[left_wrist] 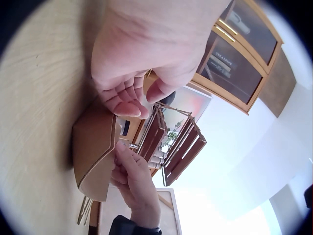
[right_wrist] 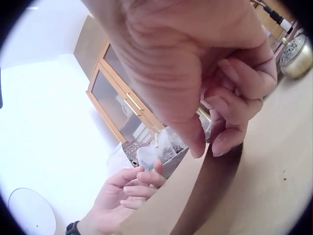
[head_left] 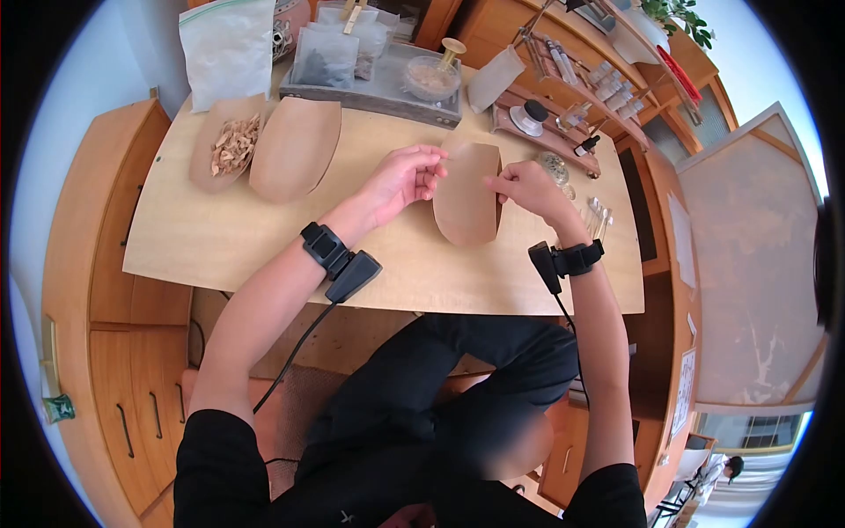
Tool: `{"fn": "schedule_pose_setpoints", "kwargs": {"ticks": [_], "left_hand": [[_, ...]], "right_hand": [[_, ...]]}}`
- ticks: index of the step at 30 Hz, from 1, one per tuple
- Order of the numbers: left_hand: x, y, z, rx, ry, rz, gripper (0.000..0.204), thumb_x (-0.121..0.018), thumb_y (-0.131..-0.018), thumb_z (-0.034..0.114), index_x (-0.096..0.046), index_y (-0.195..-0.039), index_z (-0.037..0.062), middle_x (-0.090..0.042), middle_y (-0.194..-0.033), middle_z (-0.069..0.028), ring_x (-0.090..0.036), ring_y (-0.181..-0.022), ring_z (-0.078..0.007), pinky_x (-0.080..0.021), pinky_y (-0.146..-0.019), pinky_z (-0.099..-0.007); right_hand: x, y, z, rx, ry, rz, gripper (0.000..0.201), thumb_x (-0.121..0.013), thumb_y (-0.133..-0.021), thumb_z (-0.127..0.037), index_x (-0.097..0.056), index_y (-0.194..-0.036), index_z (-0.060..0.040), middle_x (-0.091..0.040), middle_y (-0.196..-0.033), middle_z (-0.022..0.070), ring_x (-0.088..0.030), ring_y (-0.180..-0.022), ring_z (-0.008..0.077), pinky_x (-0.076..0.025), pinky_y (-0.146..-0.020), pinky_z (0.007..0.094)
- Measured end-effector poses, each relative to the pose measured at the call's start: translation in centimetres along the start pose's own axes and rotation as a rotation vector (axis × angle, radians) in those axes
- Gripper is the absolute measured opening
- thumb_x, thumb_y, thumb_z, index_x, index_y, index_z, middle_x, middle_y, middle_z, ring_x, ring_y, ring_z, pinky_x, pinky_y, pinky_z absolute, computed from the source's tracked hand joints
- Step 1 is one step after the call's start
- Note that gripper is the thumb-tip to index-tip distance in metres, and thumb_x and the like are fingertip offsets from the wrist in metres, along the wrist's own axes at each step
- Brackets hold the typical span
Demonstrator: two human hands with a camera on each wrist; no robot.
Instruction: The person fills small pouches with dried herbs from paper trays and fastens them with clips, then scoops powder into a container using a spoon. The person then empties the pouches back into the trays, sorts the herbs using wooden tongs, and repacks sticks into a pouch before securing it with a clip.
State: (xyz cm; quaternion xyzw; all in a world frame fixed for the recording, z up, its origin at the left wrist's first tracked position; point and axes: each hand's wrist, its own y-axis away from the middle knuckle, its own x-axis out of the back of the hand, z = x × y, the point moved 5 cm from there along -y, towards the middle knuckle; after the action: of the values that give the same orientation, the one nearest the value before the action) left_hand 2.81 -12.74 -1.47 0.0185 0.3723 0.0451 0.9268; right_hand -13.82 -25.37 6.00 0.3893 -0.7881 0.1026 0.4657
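Observation:
A light brown paper tray (head_left: 466,207) with raised, curved sides lies on the wooden table in front of the person. The right hand (head_left: 532,187) pinches its right rim between thumb and fingers; the right wrist view shows the thumb (right_wrist: 196,142) on the inner face and fingertips on the outer side. The left hand (head_left: 403,185) hovers by the opposite rim, fingers loosely bent. In the left wrist view its fingertips (left_wrist: 129,108) are right at the tray's corner. Further left, a second paper tray (head_left: 295,154) stands beside another paper tray (head_left: 204,163) with wood shavings (head_left: 235,148).
Behind is a grey tray (head_left: 370,99) with bagged material and a glass bowl (head_left: 431,79). A wooden rack with small bottles (head_left: 607,88) stands back right. A brass burner (head_left: 554,167) and thin tools (head_left: 600,218) lie beyond the right hand. The table's front edge (head_left: 387,308) is near.

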Motion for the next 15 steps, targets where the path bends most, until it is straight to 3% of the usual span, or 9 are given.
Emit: {"fn": "schedule_pose_setpoints", "kwargs": {"ticks": [3,7,9,12,14,15], "left_hand": [[0.0,0.1,0.1,-0.005,-0.007,0.020,0.018,-0.056,-0.095,0.016,-0.058,-0.110,0.0053,-0.063,-0.082,-0.0013,-0.057,-0.064,-0.0075,-0.047,-0.058,-0.0230],[0.3,0.0,0.4,-0.029,-0.040,0.084,0.019,-0.055,-0.095,0.017,-0.058,-0.110,0.0054,-0.060,-0.078,0.0007,-0.053,-0.060,-0.0068,-0.043,-0.055,-0.0218],[0.6,-0.1,0.8,-0.048,-0.046,0.087,0.019,-0.057,-0.094,0.018,-0.058,-0.110,0.0066,-0.057,-0.077,0.0025,-0.051,-0.061,-0.0062,-0.041,-0.055,-0.0216],[0.5,0.4,1.1,-0.046,-0.097,0.107,0.020,-0.060,-0.094,0.019,-0.058,-0.110,0.0083,-0.052,-0.073,0.0050,-0.047,-0.060,-0.0046,-0.037,-0.052,-0.0208],[-0.2,0.5,1.2,-0.024,-0.148,0.112,0.019,-0.061,-0.094,0.018,-0.057,-0.110,0.0089,-0.050,-0.071,0.0056,-0.045,-0.057,-0.0036,-0.035,-0.049,-0.0202],[-0.3,0.7,1.3,-0.010,-0.262,0.141,0.020,-0.062,-0.094,0.018,-0.057,-0.111,0.0093,-0.048,-0.070,0.0061,-0.043,-0.055,-0.0027,-0.033,-0.046,-0.0195]], "right_hand": [[-0.6,0.0,0.3,-0.018,-0.059,-0.042,0.028,-0.071,-0.085,-0.027,-0.065,-0.079,-0.0005,-0.068,-0.074,0.0033,-0.060,-0.067,0.0094,-0.044,-0.056,0.0247],[-0.1,0.0,0.7,0.030,-0.209,-0.010,0.021,-0.069,-0.083,-0.024,-0.065,-0.079,-0.0045,-0.067,-0.072,0.0026,-0.057,-0.061,0.0096,-0.044,-0.055,0.0240],[2.6,0.7,0.9,-0.053,-0.283,0.056,0.013,-0.068,-0.083,-0.020,-0.065,-0.079,-0.0090,-0.065,-0.072,0.0003,-0.052,-0.058,0.0060,-0.039,-0.051,0.0214],[6.9,2.3,2.4,-0.040,-0.341,0.103,0.010,-0.068,-0.084,-0.020,-0.064,-0.080,-0.0120,-0.062,-0.070,-0.0024,-0.047,-0.057,0.0033,-0.033,-0.048,0.0193],[9.3,3.7,4.2,-0.051,-0.420,0.069,0.012,-0.066,-0.088,-0.017,-0.059,-0.079,-0.0134,-0.050,-0.065,-0.0081,-0.039,-0.054,-0.0008,-0.027,-0.045,0.0174],[10.1,4.2,5.5,-0.050,-0.424,0.075,0.012,-0.066,-0.088,-0.017,-0.059,-0.079,-0.0134,-0.050,-0.065,-0.0081,-0.039,-0.054,-0.0008,-0.027,-0.045,0.0174]]}}
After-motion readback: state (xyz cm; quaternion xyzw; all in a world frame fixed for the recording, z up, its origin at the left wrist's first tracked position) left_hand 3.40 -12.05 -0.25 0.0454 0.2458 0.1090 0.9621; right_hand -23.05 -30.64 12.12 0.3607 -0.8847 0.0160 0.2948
